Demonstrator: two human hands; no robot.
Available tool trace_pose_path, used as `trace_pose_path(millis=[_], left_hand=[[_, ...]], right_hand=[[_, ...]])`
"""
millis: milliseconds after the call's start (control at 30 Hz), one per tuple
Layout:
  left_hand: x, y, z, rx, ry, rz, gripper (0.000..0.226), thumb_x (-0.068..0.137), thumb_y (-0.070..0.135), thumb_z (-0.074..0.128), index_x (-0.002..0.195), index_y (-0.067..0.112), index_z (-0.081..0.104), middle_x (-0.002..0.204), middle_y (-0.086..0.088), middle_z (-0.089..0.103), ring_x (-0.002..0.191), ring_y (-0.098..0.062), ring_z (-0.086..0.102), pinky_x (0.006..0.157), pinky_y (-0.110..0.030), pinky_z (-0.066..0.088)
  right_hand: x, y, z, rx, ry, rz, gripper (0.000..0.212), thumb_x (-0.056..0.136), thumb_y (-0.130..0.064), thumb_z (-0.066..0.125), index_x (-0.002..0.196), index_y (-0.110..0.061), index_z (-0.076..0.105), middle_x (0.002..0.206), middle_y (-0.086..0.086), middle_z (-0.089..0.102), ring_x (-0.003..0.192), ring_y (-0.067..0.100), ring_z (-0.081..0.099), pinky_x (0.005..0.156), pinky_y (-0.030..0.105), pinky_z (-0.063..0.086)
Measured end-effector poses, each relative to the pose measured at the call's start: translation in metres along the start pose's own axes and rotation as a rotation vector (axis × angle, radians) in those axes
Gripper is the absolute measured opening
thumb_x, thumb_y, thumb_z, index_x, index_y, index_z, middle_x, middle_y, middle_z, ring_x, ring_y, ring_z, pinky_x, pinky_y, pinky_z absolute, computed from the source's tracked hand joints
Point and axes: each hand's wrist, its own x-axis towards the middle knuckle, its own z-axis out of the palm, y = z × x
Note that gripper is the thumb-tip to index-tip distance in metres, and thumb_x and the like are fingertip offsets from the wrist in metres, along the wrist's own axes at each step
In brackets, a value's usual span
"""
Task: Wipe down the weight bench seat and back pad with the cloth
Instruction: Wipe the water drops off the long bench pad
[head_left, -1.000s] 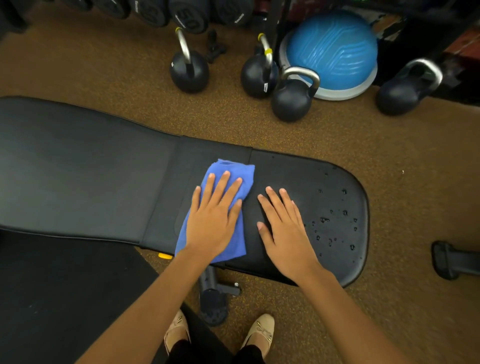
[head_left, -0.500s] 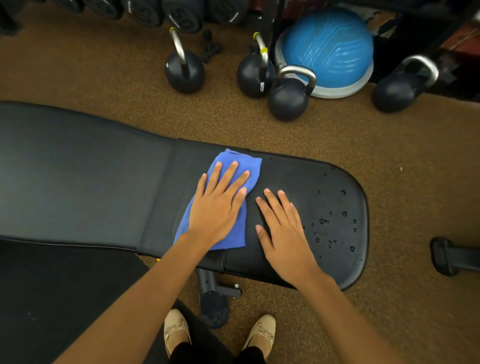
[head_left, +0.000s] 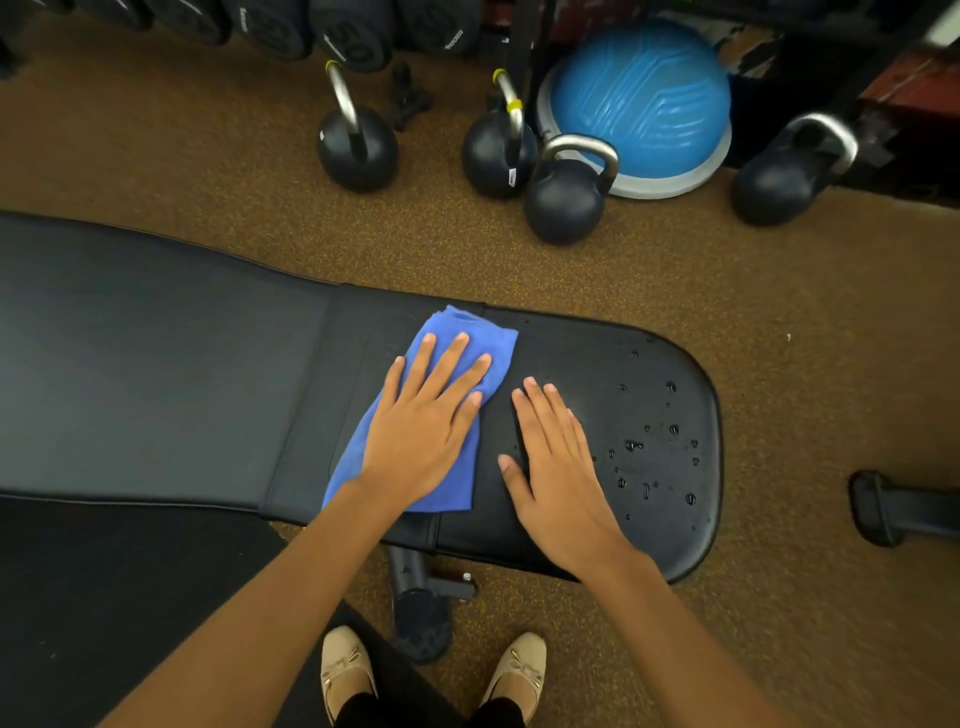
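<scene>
Head view, left fingers (head_left: 448, 366) flat on blue cloth (head_left: 470, 325), right fingers (head_left: 543, 413) flat on seat (head_left: 649, 358), kettlebells (head_left: 563, 205) beyond

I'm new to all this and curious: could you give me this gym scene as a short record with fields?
Left hand: flat, fingers straight, pressing down a folded blue cloth
Right hand: flat on black padded seat, beside the cloth
Seat: water droplets near its rounded end
Back pad: long black pad, no droplets visible
Floor beyond: four black kettlebells, blue dome balance trainer
</scene>
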Motion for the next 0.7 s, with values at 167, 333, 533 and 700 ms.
trace_pose_path(millis=[167,333,533,700], left_hand=[[-0.001,0.004,0.000,0.046,0.004,-0.023,0.054,0.101,0.042,0.006,0.143,0.025,0.036,0.151,-0.001,0.032,0.140,-0.027,0.019,0.109,-0.043,0.016],[-0.003,0.001,0.002,0.040,0.007,-0.028,0.052,0.101,0.042,0.007,0.144,0.026,0.033,0.151,0.000,0.030,0.141,-0.026,0.017,0.109,-0.044,0.016],[-0.002,0.002,0.002,0.047,0.034,-0.025,0.051,0.101,0.041,0.010,0.144,0.026,0.031,0.152,0.000,0.029,0.141,-0.025,0.015,0.109,-0.044,0.016],[0.022,0.007,0.005,0.003,0.065,-0.088,0.050,0.097,0.038,0.020,0.142,0.024,0.038,0.150,-0.002,0.033,0.139,-0.029,0.023,0.109,-0.048,0.022]], right_hand=[[0.000,0.000,0.001,-0.006,-0.014,0.019,0.060,0.099,-0.032,0.033,0.149,-0.014,0.007,0.156,-0.005,-0.008,0.139,0.003,-0.020,0.109,0.022,-0.014],[0.000,0.001,0.003,-0.041,-0.032,0.028,0.066,0.090,-0.044,0.012,0.149,-0.015,0.004,0.156,-0.005,-0.010,0.138,0.004,-0.022,0.110,0.022,-0.014],[0.001,0.002,0.003,-0.053,-0.032,0.029,0.066,0.090,-0.044,0.011,0.149,-0.016,0.001,0.154,-0.007,-0.014,0.138,0.004,-0.024,0.109,0.022,-0.017],[0.000,0.001,0.004,-0.031,-0.015,0.018,0.065,0.091,-0.042,0.013,0.149,-0.015,0.001,0.155,-0.006,-0.011,0.139,0.004,-0.022,0.110,0.019,-0.017]])
